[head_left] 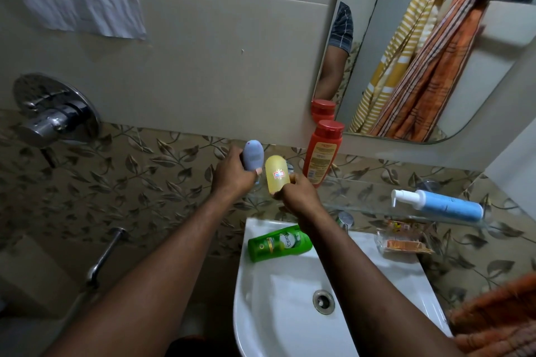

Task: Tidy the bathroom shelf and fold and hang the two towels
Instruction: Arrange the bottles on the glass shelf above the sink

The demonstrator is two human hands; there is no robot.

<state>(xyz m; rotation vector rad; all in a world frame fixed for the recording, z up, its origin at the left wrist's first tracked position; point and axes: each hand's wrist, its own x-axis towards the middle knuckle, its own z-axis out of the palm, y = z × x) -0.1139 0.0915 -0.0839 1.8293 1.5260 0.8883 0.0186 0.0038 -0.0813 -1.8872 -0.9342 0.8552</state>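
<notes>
**Task status: early stage.**

1. Towels: not done. The mirror point(493, 38) reflects the yellow striped towel point(397, 61) and the orange towel point(441, 66), both bunched and unfolded over a rail. They are well apart from both hands, up and to the right of the right hand. An orange cloth point(499, 324) shows low and far right of the right hand. Whether it is one of the two towels cannot be determined.
2. Glass shelf point(362, 203): partly arranged. It runs from directly beneath both hands out to the right of the right hand.
3. Blue pump bottle point(446, 206): lies on its side on the shelf, well to the right of the right hand. It needs standing up.
4. Green bottle point(280, 243): lies on the rim of the sink point(290, 313), just below the right hand, under the wrist. It needs moving to the shelf.
5. Red bottle point(322, 153): stands upright on the shelf, just beside the right hand on its right. Judged as placed.
6. Yellow bottle point(277, 172): gripped from below by the right hand point(298, 197), fingers curled round its lower end.
7. Blue-grey bottle point(253, 155): gripped by the left hand point(232, 174) and held upright, near the yellow bottle. Whether either base touches the shelf cannot be determined.
</notes>
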